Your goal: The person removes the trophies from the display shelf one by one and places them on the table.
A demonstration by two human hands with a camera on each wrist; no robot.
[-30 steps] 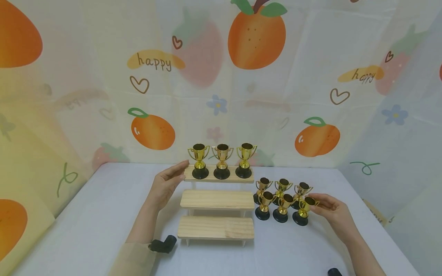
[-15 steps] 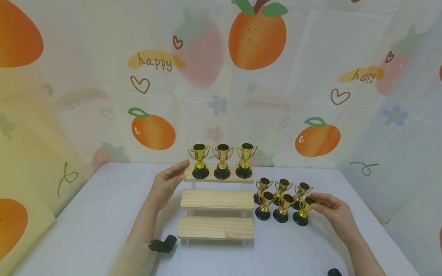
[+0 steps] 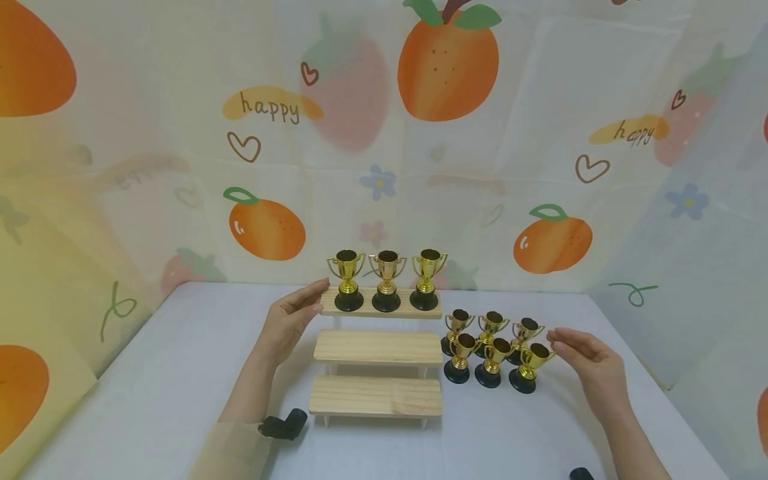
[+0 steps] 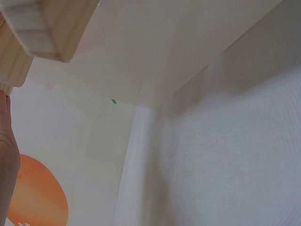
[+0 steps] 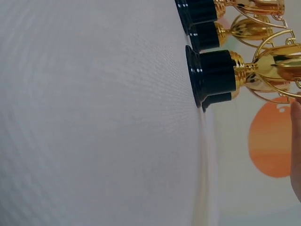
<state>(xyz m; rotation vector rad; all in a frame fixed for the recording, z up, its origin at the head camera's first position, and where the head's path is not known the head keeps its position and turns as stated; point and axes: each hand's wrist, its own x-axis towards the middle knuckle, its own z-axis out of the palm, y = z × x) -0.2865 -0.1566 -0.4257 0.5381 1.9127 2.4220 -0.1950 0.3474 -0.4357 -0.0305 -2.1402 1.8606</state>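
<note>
In the head view, my left hand rests its thumb and fairly straight fingers against the left end of the top tier of a wooden three-tier display stand. Three gold trophy cups with black bases, including the middle trophy, stand upright on that tier. My right hand holds nothing, its fingertips just right of the front-right trophy. That cup is one of several small trophies grouped in two rows on the table. The right wrist view shows the nearest trophy base beside a fingertip.
A white cloth covers the table. Behind it hangs a fruit-print backdrop. The stand's middle tier and lower tier are bare planks. Black wrist-camera parts show at my left wrist.
My right hand has drawn back slightly to the right, its fingers coming away from the front-right trophy, which stays standing in place. The left hand and the stand have not moved.
</note>
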